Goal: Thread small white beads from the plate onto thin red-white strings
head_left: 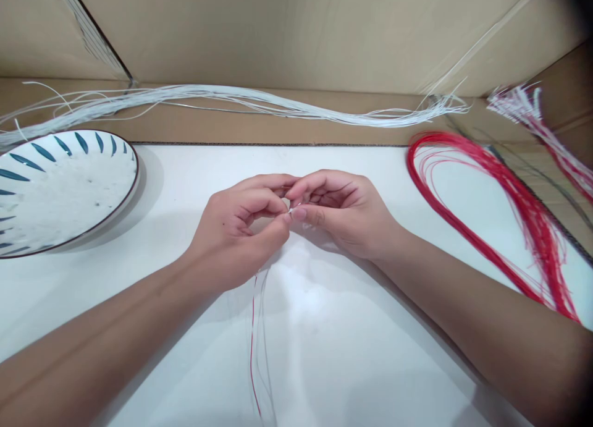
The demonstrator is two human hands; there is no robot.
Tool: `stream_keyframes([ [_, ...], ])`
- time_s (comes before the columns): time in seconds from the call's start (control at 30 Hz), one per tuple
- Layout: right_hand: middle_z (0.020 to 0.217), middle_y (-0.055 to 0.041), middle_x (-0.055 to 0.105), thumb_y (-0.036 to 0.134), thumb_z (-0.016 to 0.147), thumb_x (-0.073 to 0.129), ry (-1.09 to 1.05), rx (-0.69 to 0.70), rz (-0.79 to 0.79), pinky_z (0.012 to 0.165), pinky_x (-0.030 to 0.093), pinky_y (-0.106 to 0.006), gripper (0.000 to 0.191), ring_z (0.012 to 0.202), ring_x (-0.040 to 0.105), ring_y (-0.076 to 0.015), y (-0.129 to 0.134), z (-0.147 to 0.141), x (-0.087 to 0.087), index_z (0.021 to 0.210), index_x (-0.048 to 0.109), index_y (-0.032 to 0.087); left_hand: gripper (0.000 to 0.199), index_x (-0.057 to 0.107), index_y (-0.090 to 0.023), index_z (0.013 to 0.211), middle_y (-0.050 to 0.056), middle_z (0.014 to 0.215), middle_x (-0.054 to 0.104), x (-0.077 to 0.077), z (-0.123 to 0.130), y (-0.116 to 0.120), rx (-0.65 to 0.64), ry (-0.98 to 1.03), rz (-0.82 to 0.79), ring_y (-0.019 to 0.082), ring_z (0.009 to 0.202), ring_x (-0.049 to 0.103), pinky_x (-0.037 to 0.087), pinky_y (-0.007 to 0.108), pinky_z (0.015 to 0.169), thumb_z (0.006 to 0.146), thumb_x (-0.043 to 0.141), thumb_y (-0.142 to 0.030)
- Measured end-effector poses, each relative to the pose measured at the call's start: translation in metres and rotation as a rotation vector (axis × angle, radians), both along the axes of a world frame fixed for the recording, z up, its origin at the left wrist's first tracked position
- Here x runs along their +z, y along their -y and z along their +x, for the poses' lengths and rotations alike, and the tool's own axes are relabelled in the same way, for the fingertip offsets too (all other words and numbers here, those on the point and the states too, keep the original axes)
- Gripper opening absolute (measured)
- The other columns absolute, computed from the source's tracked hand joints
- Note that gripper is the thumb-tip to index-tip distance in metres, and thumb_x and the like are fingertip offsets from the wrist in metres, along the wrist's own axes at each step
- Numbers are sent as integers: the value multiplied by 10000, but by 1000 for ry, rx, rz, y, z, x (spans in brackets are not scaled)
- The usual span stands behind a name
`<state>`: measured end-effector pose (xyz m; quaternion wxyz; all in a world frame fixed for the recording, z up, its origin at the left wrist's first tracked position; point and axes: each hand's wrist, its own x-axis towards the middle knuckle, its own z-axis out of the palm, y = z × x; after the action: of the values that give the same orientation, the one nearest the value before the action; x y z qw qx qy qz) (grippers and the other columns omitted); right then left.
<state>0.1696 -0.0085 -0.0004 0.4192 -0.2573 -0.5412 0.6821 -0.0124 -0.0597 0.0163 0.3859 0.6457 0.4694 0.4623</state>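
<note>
Near the middle of the white table, my left hand [245,229] and my right hand [340,211] meet with their fingertips almost touching. Thumb and forefinger of each are pinched around a tiny white piece [291,211] that has thread at it; its exact form is too small to make out. Below my left hand hang a thin red thread [252,346] and pale, thin threads [265,340], running down toward the near edge of the view. Their upper ends are hidden behind the fingers.
A plate [92,192] with blue-green leaf marks holds small clear-white bits at the left. Behind lies a long bundle of white cords [222,93]. A looped red thread bundle [504,167] rests at right, with a red-and-white bundle [532,115] beyond. Cardboard walls [287,38] stand behind.
</note>
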Motion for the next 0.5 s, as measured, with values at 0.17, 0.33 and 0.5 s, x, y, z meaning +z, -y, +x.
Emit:
stream_keyframes([
  [0.17,744,-1,759,161,755,884,-34,48,-6,668,596,-216,130,687,705,-96,-4,2,-1,838,783,156,161,717,-218,713,15,1230,759,-2,-1,-1,-28,74,-47,204,1111,726,620,298,892,861,709,-153],
  [0.33,692,10,718,191,785,873,-50,72,-22,638,542,-188,124,646,647,-67,-3,2,-1,790,759,141,154,718,-204,716,56,1197,742,-2,1,-1,-21,139,-112,203,1068,717,616,289,866,863,761,-225],
  [0.5,687,8,679,290,789,879,-43,43,-9,611,507,-210,216,628,596,-72,-4,1,-1,774,728,136,82,692,-218,900,69,1226,723,-5,3,-3,-33,239,-246,184,919,736,629,322,796,843,749,-206],
])
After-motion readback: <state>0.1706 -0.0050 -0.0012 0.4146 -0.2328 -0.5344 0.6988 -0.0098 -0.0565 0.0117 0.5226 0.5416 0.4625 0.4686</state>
